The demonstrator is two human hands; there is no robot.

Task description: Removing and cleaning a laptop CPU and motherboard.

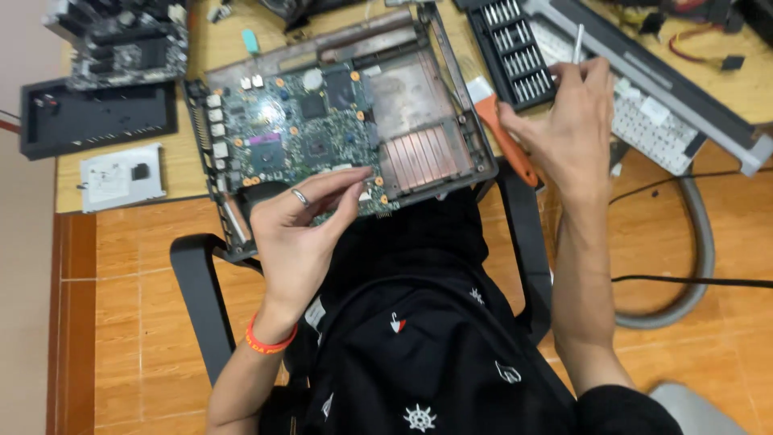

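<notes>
Chassis (pixel 419 121) of an opened laptop hangs over the near edge of the table (pixel 189 165), part on the wood, part over your lap. Inside the shell sit a green circuit board (pixel 298 137) on its left half and a copper heat sink (pixel 423 157) at its near right corner.

Your left hand (pixel 302 234), ring on one finger and orange wristband (pixel 270 338) at the wrist, lies on the near edge of the chassis. Fingers are stretched out and lightly curled, tips touching the near edge of the board; they grip nothing you can make out.

Your right hand (pixel 572 129) is closed round a thin white-handled tool (pixel 577 44), held upright, just right of the chassis. Touching the heel of that hand lies an orange-handled tool (pixel 507 145), slanting off the table edge.

Just beyond the right hand, a black tray (pixel 483 32) holds rows of screwdriver bits (pixel 519 56). A keyboard (pixel 652 121) lies right of it. At the left edge are a black panel (pixel 97 117) and a small metal bracket (pixel 121 177).
</notes>
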